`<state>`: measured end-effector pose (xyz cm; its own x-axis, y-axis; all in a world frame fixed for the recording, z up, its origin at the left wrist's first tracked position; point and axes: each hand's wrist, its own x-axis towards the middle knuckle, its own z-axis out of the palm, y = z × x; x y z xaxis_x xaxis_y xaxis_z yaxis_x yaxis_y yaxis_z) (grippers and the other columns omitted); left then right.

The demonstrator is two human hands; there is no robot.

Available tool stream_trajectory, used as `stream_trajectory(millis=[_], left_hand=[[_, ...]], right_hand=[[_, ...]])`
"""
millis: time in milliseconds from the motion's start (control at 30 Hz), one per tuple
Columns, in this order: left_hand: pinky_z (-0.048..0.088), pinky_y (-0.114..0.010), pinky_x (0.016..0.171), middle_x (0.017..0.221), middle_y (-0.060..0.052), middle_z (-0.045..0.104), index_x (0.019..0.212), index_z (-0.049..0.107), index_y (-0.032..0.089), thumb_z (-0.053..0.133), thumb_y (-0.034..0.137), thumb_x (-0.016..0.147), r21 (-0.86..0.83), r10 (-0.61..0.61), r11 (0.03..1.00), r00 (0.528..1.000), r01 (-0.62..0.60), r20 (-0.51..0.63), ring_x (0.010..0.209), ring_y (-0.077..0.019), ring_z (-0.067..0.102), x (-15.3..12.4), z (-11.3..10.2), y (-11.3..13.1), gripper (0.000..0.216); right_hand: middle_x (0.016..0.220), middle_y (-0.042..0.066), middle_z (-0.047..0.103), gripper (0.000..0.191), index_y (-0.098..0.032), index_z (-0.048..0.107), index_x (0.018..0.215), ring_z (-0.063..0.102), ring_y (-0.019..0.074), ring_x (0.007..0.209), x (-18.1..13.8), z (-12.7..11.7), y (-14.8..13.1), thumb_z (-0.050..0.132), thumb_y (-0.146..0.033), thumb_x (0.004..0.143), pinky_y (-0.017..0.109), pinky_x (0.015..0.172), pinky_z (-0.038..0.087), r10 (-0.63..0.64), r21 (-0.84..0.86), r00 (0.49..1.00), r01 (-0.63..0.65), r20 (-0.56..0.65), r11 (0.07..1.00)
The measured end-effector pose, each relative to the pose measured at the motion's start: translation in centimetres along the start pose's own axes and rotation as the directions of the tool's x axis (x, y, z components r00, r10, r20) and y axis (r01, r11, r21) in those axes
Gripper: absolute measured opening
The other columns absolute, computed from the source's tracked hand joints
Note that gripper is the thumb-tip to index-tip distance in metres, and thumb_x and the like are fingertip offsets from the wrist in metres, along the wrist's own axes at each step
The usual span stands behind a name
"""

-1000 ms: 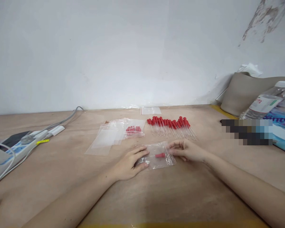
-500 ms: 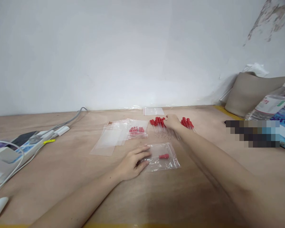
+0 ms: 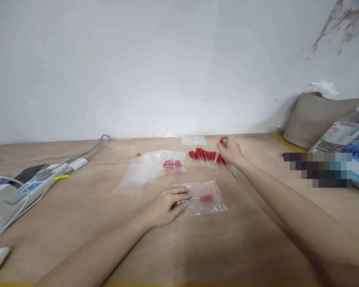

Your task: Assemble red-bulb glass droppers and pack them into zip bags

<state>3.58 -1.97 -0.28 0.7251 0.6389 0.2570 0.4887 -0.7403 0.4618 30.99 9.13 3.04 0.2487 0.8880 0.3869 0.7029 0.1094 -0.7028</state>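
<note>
My left hand (image 3: 170, 205) lies with fingers spread on the left part of a clear zip bag (image 3: 218, 205). Inside that bag is a dropper with a red rubber bulb (image 3: 206, 197); its thin tube runs toward my fingers. Farther back, my right hand (image 3: 231, 149) pinches another dropper (image 3: 217, 155) by its red bulb, tube pointing down. It is just above a row of several red-bulbed droppers (image 3: 208, 155), whose clear tubes point toward me. My right wrist and forearm cover the right end of that row.
Left of the row are filled bags (image 3: 172, 165) and flat clear bags (image 3: 137, 175). Another bag (image 3: 194, 140) lies by the wall. A power strip (image 3: 38, 185) with cables is at the left; a bottle (image 3: 338, 133) and a grey-brown container (image 3: 320, 115) stand at the right.
My right hand has lifted a dropper up from the row and moved slightly right and back. My left hand stays on the bag.
</note>
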Motion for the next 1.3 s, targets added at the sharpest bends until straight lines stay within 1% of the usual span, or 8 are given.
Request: stream_trajectory(millis=[67, 233, 533, 767, 1000, 1167, 1233, 1300], left_hand=[[0.037, -0.037, 0.098, 0.125, -0.005, 0.051, 0.117, 0.054, 0.024, 0.043, 0.028, 0.087, -0.008, -0.007, 1.000, 1.000, 0.007, 0.002, 0.117, -0.0196, 0.044, 0.0, 0.0, 0.0, 0.033], [0.037, -0.039, 0.098, 0.127, -0.004, 0.049, 0.118, 0.053, 0.025, 0.043, 0.027, 0.087, -0.017, -0.023, 1.000, 1.000, 0.023, 0.010, 0.118, -0.0202, 0.044, 0.1, 0.1, -0.2, 0.033], [0.036, -0.037, 0.099, 0.127, -0.004, 0.049, 0.123, 0.047, 0.025, 0.044, 0.027, 0.086, 0.010, -0.039, 0.999, 0.999, 0.039, 0.004, 0.118, -0.0189, 0.043, 0.1, -0.1, 0.2, 0.037], [0.035, -0.039, 0.099, 0.132, -0.004, 0.042, 0.130, 0.035, 0.026, 0.045, 0.031, 0.086, 0.004, -0.066, 0.998, 0.998, 0.066, 0.007, 0.119, -0.0208, 0.040, 0.2, -0.4, 0.6, 0.046], [0.035, -0.040, 0.099, 0.131, -0.005, 0.043, 0.129, 0.036, 0.025, 0.047, 0.033, 0.085, -0.016, -0.054, 0.998, 0.999, 0.054, 0.003, 0.119, -0.0212, 0.041, 0.4, -0.2, 0.3, 0.047], [0.034, -0.040, 0.100, 0.131, -0.005, 0.044, 0.128, 0.039, 0.025, 0.046, 0.033, 0.085, 0.001, -0.055, 0.998, 0.998, 0.055, 0.003, 0.120, -0.0203, 0.041, 0.5, -0.1, 0.3, 0.045], [0.034, -0.039, 0.100, 0.131, -0.005, 0.044, 0.125, 0.043, 0.025, 0.046, 0.033, 0.085, 0.007, -0.054, 0.999, 0.999, 0.054, 0.007, 0.119, -0.0198, 0.041, 0.4, -0.1, 0.3, 0.041], [0.035, -0.038, 0.099, 0.132, -0.005, 0.043, 0.122, 0.047, 0.025, 0.046, 0.032, 0.085, 0.006, -0.050, 0.999, 0.999, 0.050, 0.010, 0.119, -0.0196, 0.042, 0.4, -0.1, 0.3, 0.038]], right_hand=[[0.075, 0.002, 0.057, 0.028, -0.017, 0.041, 0.101, 0.056, 0.0127, 0.061, -1.8, -1.6, 1.0, 0.047, -0.026, 0.075, 0.024, 0.057, 0.043, -0.001, 0.203, 0.998, 0.015, -0.068, 0.979], [0.060, -0.006, 0.050, 0.029, -0.022, 0.037, 0.089, 0.046, 0.0087, 0.040, -6.7, -3.3, 3.0, 0.056, -0.031, 0.070, 0.021, 0.037, 0.040, 0.195, 0.579, 0.980, -0.180, 0.037, 0.795], [0.064, -0.001, 0.060, 0.027, -0.022, 0.042, 0.079, 0.062, 0.0133, 0.061, -10.3, -2.0, 2.3, 0.065, -0.022, 0.066, 0.029, 0.063, 0.052, 0.300, 0.758, 0.857, -0.513, 0.420, 0.404], [0.060, -0.003, 0.057, 0.027, -0.016, 0.055, 0.079, 0.051, 0.0083, 0.054, -11.3, -2.5, 2.7, 0.069, -0.033, 0.063, 0.023, 0.053, 0.042, -0.015, 0.492, 0.810, -0.341, 0.586, 0.801], [0.058, -0.002, 0.056, 0.024, -0.015, 0.063, 0.077, 0.045, 0.0080, 0.051, -11.8, -1.2, 1.4, 0.065, -0.037, 0.065, 0.021, 0.049, 0.035, -0.124, 0.441, 0.824, -0.163, 0.552, 0.882], [0.064, -0.001, 0.060, 0.030, -0.017, 0.064, 0.086, 0.042, 0.0059, 0.047, -11.2, -2.3, 1.1, 0.057, -0.042, 0.072, 0.020, 0.046, 0.032, -0.176, 0.385, 0.644, -0.200, 0.744, 0.901], [0.065, -0.001, 0.060, 0.031, -0.016, 0.063, 0.086, 0.040, 0.0050, 0.044, -10.1, -2.8, 1.7, 0.056, -0.042, 0.072, 0.020, 0.044, 0.031, -0.111, 0.338, 0.680, -0.210, 0.725, 0.917], [0.066, 0.001, 0.061, 0.028, -0.015, 0.062, 0.081, 0.044, 0.0067, 0.047, -8.5, -2.8, 2.4, 0.056, -0.040, 0.072, 0.020, 0.046, 0.034, -0.055, 0.287, 0.793, -0.154, 0.606, 0.946]])
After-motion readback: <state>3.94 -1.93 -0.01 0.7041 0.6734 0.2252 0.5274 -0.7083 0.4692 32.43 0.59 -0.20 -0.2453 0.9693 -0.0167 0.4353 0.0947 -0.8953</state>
